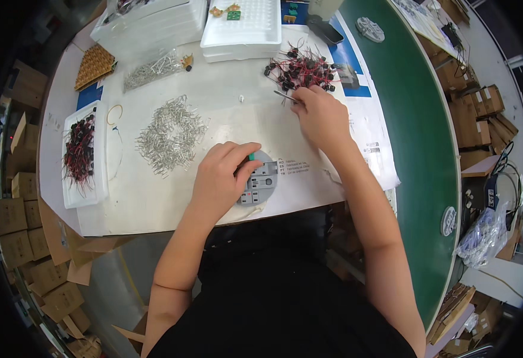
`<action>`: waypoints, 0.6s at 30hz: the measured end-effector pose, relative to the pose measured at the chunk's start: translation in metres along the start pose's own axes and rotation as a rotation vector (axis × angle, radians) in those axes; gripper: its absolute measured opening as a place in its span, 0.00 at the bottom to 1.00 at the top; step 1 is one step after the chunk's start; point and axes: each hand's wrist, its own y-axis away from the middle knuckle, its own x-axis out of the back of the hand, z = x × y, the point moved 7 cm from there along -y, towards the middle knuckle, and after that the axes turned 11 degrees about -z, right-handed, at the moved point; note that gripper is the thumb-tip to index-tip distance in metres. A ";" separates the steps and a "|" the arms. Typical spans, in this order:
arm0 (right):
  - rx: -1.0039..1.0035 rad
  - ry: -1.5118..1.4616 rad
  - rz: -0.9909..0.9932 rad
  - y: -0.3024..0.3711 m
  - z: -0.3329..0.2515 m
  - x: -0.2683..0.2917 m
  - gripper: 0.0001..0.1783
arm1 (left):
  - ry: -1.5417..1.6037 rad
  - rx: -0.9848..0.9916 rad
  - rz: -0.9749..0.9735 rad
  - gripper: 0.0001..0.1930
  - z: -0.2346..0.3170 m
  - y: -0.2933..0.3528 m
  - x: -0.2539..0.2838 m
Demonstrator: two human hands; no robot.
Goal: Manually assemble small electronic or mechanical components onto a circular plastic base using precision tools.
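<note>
Fingers [246, 148] of the bare left hand [217, 176] were bent into a narrow pinch, with a small green piece [251, 157] between thumb and forefinger, partly hidden by them. That piece was at the upper part of a round, grey plastic fixture [264, 190] with raised blocks and slots, which lay near the table's front edge. The bare right hand [324, 116] was closed on a slim, silvery metal tool [283, 95], whose end stuck out to the left. This hand was at the near edge of a tangled heap of round black components with red and black wires [302, 67]; whether its fingertips touched any of them could not be told.

Left of the left hand, a loose heap of small, shiny metal pieces [172, 134] was spread over the pale table covering [228, 122]. Farther left, a white rectangular tray [100, 185] held more wired black components. Beyond the metal heap lay a clear plastic bag [151, 74] of silvery pieces. White plastic trays [240, 53] stood at the far side, with a small green block [233, 15] on top. Along the right ran a green surface [417, 149] bearing two round grey discs [370, 30].
</note>
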 end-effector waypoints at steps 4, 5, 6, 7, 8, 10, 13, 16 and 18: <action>0.005 -0.385 -0.084 0.018 0.009 0.014 0.12 | 0.015 -0.029 0.137 0.20 0.008 0.004 0.012; -0.020 -0.576 -0.136 0.026 0.009 0.014 0.11 | -0.008 -0.098 0.203 0.21 0.021 0.002 0.027; -0.016 -0.570 -0.147 0.035 0.004 0.015 0.11 | -0.036 -0.163 0.265 0.22 0.034 0.000 0.043; 0.179 -0.681 -0.196 0.046 -0.015 0.017 0.12 | -0.062 -0.229 0.322 0.23 0.043 0.001 0.056; 0.374 -0.792 -0.244 0.057 -0.033 0.022 0.13 | -0.056 -0.220 0.325 0.23 0.043 0.000 0.061; 0.325 -0.826 -0.323 0.068 -0.050 0.023 0.13 | 0.117 -0.236 0.112 0.22 0.037 -0.007 0.060; 0.219 -0.882 -0.452 0.072 -0.063 0.016 0.14 | 0.343 -0.108 -0.084 0.21 0.025 -0.006 0.052; 0.412 -0.867 -0.218 0.074 -0.067 0.019 0.14 | 0.611 0.165 -0.274 0.19 0.011 0.002 0.032; 0.434 -0.879 -0.190 0.076 -0.070 0.012 0.14 | 0.829 0.204 -0.225 0.15 0.006 0.009 0.021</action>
